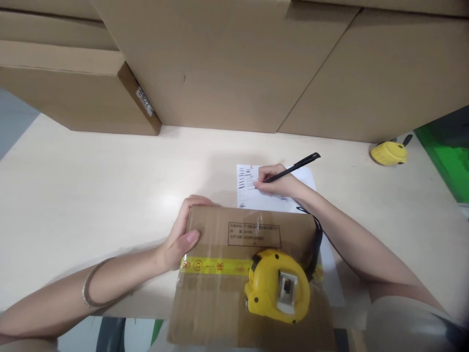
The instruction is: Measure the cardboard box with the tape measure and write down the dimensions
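My left hand (185, 234) grips the left edge of a cardboard box (216, 303), thumb on top and fingers behind the far side. Yellow tape with red print runs across the box, below a printed black frame of text. A yellow tape measure (273, 288) with a black wrist strap lies on the box. Beyond the box, my right hand (276, 181) is closed round a black pen (293, 167), its tip hidden by my fingers. Under that hand is a white sheet of paper (252, 200) with rows of handwritten marks, partly covered by the box.
Large cardboard boxes (227, 73) stand along the back of the pale table (91, 195). A flatter labelled carton (84, 98) sits at the back left. A second yellow tape measure (389, 153) rests at the far right, near a green surface (443, 156).
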`<state>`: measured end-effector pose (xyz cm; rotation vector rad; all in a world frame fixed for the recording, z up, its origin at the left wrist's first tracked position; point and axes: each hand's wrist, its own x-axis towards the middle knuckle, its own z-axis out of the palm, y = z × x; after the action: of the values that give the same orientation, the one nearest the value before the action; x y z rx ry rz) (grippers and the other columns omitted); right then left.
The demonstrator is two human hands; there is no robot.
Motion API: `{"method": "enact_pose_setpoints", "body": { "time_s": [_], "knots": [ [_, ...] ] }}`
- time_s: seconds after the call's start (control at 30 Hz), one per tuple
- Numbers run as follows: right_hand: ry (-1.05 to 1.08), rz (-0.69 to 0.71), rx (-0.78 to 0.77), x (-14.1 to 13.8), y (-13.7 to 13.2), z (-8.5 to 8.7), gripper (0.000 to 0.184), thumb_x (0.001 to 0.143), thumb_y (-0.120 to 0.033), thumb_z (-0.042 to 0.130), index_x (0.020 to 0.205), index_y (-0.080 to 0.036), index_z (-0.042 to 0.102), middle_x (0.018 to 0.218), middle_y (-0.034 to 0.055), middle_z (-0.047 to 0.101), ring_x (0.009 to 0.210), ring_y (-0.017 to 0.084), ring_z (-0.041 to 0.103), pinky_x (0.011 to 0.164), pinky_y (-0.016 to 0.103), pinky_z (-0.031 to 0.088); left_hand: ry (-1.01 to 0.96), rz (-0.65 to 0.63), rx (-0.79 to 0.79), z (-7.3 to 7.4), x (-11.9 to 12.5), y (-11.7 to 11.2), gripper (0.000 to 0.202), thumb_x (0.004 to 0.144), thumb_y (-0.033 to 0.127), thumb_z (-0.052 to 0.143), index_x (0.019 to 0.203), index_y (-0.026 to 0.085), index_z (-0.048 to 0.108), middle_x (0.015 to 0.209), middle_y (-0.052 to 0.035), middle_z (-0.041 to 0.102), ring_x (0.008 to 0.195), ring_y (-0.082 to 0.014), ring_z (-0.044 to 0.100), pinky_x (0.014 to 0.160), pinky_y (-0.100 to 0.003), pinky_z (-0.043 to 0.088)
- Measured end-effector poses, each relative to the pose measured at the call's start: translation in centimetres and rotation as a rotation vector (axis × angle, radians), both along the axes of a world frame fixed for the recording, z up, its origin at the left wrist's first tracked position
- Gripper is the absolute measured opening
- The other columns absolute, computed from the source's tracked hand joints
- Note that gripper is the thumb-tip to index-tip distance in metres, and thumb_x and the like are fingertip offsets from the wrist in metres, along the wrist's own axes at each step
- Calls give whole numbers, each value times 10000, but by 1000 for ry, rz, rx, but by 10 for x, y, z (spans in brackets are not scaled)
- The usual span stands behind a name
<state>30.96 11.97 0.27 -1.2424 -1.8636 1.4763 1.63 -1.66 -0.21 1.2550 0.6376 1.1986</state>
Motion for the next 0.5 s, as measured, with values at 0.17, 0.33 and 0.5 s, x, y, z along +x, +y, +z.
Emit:
{"method": "enact_pose_setpoints", "body": {
  "time_s": [0.17,0.33,0.5],
  "knots": [
    [-27,-1,24,0,0,1,278,709,-315,739,596,-215,506,532,-41,516,487,86,440,485,237,310,-6,-11,-3,3,1,1,446,1016,535,598,1372,267,611,1276,-104,612,1110,-300,668,852,-447,631],
    [-46,17,53,1,2,-1,260,702,-300,708,581,-213,495,553,-35,522,519,89,437,502,247,301,-11,-7,-9,3,1,1,444,1009,532,612,1367,269,617,1278,-103,600,1112,-300,667,850,-445,635],
    [-99,46,83,6,3,-9,354,806,-307,787,632,-197,500,604,-47,518,574,90,471,537,232,367,-8,-17,-5,2,1,1,435,1021,521,597,1376,269,608,1288,-104,603,1123,-301,665,858,-443,634]
  ]
}}
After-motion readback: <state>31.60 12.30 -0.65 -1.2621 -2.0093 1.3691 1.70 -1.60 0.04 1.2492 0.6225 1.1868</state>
